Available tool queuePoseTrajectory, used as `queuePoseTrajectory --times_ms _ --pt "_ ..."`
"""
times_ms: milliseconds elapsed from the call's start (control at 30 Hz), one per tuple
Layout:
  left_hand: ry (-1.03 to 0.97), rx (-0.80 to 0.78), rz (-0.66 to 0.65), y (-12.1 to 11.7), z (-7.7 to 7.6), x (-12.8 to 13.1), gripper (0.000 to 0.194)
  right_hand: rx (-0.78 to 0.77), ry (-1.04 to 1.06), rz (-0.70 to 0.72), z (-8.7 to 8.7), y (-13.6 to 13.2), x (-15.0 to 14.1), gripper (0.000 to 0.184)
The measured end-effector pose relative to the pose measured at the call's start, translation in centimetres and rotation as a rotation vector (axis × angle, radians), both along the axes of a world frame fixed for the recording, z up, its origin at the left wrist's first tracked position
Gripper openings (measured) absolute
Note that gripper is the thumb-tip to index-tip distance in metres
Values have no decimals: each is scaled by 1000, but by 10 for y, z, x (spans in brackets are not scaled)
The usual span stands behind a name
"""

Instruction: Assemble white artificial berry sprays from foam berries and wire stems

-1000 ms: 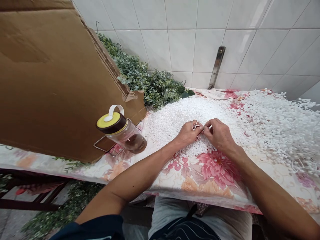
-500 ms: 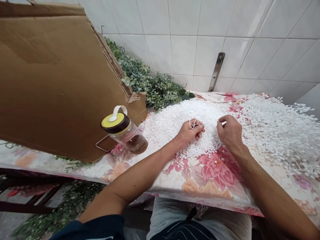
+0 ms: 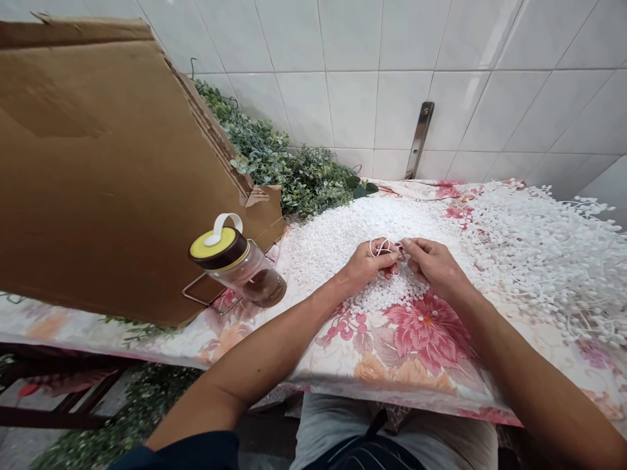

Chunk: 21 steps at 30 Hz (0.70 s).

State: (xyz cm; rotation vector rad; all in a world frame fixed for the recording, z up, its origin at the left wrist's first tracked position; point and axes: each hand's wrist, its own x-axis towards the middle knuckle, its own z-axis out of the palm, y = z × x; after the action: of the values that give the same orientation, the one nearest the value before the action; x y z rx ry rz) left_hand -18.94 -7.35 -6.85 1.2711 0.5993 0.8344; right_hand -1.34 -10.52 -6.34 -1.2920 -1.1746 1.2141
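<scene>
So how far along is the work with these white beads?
Seemingly done: the branching white beaded sprigs piled at right. In hand: a thin white looped strand at the left hand, the right hand beside it. Remaining: the broad heap of loose white beads on the floral cloth.

- A person's left hand (image 3: 368, 264) pinches a looped white strand (image 3: 379, 248) above a heap of small white beads (image 3: 337, 238).
- The right hand (image 3: 434, 266) reaches across, its fingertips (image 3: 405, 244) just beside the loop; whatever they pinch is too small to tell.
- The heap lies on a pink floral cloth (image 3: 365, 349), with a mass of white beaded sprays (image 3: 548, 254) to the right.
- A glass jar with a yellow-and-brown lid (image 3: 240, 271) lies tilted on a wire rack (image 3: 208, 294), near a large cardboard sheet (image 3: 108, 183).
- Green artificial foliage (image 3: 298, 183) is banked against a white tiled wall (image 3: 353, 111), below a metal bracket (image 3: 418, 140).
</scene>
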Motion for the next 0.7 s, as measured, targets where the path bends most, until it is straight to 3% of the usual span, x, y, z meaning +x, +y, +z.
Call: queuePoseTrajectory --times_ms 200,367,700 --pt "2 -35 52 1 2 -1 39 9 204 -117 4 2 1 41" --pt "-18 -107 118 6 0 -3 35 -12 262 -87 8 -1 -1 40" --pt "-161 -365 70 15 1 -4 53 -25 303 -117 12 -1 -2 42"
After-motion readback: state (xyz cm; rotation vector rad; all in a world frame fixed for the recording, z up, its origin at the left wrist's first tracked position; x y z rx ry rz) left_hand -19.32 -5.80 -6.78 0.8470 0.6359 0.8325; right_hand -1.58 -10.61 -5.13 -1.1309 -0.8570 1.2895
